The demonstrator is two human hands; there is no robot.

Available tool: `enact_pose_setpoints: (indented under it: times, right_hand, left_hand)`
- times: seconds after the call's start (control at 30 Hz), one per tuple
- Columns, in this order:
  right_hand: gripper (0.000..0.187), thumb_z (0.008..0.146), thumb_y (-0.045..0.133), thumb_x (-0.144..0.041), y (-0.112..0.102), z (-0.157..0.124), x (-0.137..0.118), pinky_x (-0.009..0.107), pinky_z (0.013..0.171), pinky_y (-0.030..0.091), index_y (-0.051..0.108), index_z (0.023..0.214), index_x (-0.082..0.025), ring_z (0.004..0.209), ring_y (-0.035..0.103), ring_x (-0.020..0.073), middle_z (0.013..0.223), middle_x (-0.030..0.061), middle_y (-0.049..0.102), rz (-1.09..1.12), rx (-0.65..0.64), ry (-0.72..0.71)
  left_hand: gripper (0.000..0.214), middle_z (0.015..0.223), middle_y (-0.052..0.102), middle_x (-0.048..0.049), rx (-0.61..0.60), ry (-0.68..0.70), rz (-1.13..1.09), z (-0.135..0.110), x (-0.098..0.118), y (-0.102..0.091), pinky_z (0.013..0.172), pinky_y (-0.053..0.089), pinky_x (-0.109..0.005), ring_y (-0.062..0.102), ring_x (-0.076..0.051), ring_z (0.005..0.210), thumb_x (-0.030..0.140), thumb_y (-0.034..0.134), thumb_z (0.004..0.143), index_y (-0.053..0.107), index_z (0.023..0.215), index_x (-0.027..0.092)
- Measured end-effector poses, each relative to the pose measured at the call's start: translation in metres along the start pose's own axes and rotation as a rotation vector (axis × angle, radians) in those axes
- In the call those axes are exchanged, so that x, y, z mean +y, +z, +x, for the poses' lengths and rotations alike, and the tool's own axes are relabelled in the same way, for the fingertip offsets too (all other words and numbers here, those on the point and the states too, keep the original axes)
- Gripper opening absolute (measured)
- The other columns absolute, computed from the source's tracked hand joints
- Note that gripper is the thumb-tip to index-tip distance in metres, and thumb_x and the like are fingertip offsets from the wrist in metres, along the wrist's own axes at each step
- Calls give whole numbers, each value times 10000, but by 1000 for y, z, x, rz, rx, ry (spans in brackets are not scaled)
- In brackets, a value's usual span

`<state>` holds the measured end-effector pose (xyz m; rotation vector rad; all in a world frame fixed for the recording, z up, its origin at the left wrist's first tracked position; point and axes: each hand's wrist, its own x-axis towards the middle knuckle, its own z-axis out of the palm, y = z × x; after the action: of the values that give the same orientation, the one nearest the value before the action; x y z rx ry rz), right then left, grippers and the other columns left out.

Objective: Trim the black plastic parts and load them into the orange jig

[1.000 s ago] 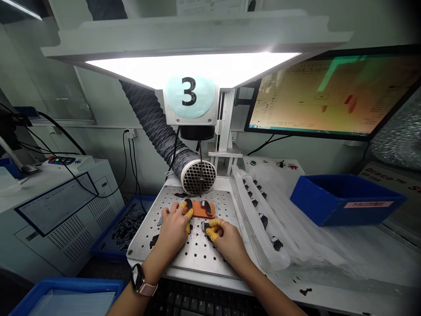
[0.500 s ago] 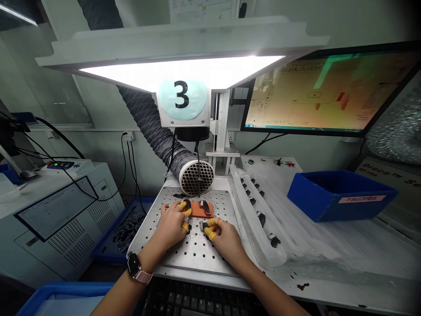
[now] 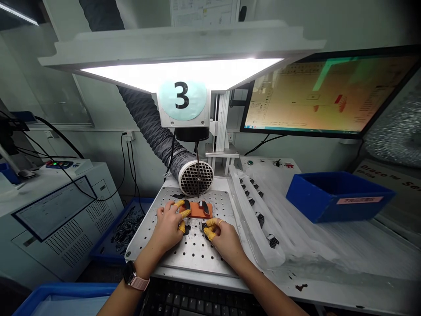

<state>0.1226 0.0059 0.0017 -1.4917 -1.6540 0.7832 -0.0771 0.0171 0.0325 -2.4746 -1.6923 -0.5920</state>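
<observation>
An orange block [image 3: 197, 210] lies on the perforated metal plate [image 3: 197, 259], with a dark curved part on its left end [image 3: 186, 205] and a black part with a light edge [image 3: 204, 206] on its right half. My left hand [image 3: 167, 226], in yellow finger cots, has its fingers spread at the block's left end, beside the dark part. Close to its thumb lies another small black piece [image 3: 187, 229]. Between the yellow-covered fingertips of my right hand [image 3: 223, 237] is a small black part with a silvery edge [image 3: 201, 226], just in front of the block.
Behind the plate is a grilled hose mouth [image 3: 196, 178], under a machine head marked 3 [image 3: 183, 98]. To the right, plastic trays [image 3: 241, 219] carry several black parts, beside a blue bin [image 3: 338, 206]. A keyboard [image 3: 197, 300] sits in front; a blue tray of dark pieces [image 3: 128, 228] stands left.
My left hand has drawn slightly left, away from the block and the small black piece. My right hand keeps its hold on the black part, nearly still.
</observation>
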Motion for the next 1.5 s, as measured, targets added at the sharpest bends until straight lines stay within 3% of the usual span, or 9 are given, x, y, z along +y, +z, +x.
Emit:
enact_pose_setpoints:
  times: [0.23, 0.43, 0.67, 0.87, 0.97, 1.03, 1.2, 1.33, 1.5]
  right_hand:
    - [136, 746, 598, -245, -1, -1, -1, 233, 506, 360, 668, 851, -195, 554, 535, 157, 658, 3, 640, -42, 7, 2]
    - [152, 734, 603, -219, -2, -2, -2, 235, 491, 340, 676, 867, -205, 558, 529, 158, 659, -3, 638, -63, 9, 6]
    - [148, 737, 603, -228, -1, -1, -1, 236, 506, 349, 678, 862, -206, 566, 539, 159, 662, 0, 640, -75, 9, 11]
    - [169, 735, 605, -242, -2, -3, -3, 239, 510, 361, 676, 883, -208, 568, 539, 158, 703, 0, 657, -64, 13, 18]
    - [148, 738, 597, -249, -2, -3, -3, 240, 511, 366, 673, 857, -205, 563, 541, 161, 688, 0, 653, -57, 13, 11]
    - [139, 740, 591, -250, -3, -3, -3, 238, 506, 368, 667, 845, -200, 553, 537, 160, 681, 2, 651, -46, 11, 4]
    - [152, 746, 569, -228, -3, -3, -5, 233, 499, 373, 660, 862, -191, 562, 548, 160, 692, 2, 650, -13, -3, -1]
    - [148, 745, 567, -231, -3, -3, -5, 236, 513, 384, 656, 855, -186, 576, 555, 162, 703, 5, 652, 4, -12, -6]
    - [170, 747, 576, -278, 0, 1, 3, 246, 528, 398, 656, 864, -185, 565, 546, 167, 682, 14, 643, 16, -2, -11]
  left_hand:
    - [417, 1231, 581, -104, 27, -64, -5, 4, 7, 6, 889, 326, -517, 383, -329, 1228, 85, 480, 722, 705, 1027, 260]
    - [455, 1190, 612, -79, -9, -116, -120, 6, 3, 10, 878, 340, -472, 438, -292, 1186, 82, 482, 726, 689, 1074, 290]
    - [431, 1048, 653, -88, -53, -14, -70, 10, -1, 1, 854, 337, -441, 491, -284, 1076, 102, 506, 708, 695, 1056, 272]
    - [206, 818, 626, -102, -120, 42, 55, 19, 10, -13, 792, 343, -443, 506, -292, 937, 152, 515, 685, 703, 747, 210]
    - [171, 932, 617, -130, -113, 13, 95, 20, 17, -16, 821, 346, -459, 481, -315, 1022, 148, 522, 678, 683, 705, 195]
    - [230, 1110, 584, -141, -81, -8, 82, 17, 17, -17, 866, 339, -476, 428, -332, 1130, 152, 528, 692, 696, 842, 204]
    - [382, 1263, 515, -134, 80, -214, -16, 0, -2, -18, 914, 347, -471, 393, -313, 1200, 210, 442, 827, 584, 1181, 212]
    - [344, 1160, 572, -127, 89, -438, -57, -14, -35, -18, 867, 394, -429, 480, -301, 1116, 248, 404, 856, 603, 1129, 177]
    - [253, 1000, 605, -110, -10, -545, -79, -23, -67, -16, 790, 426, -330, 569, -254, 952, 239, 439, 825, 608, 993, 152]
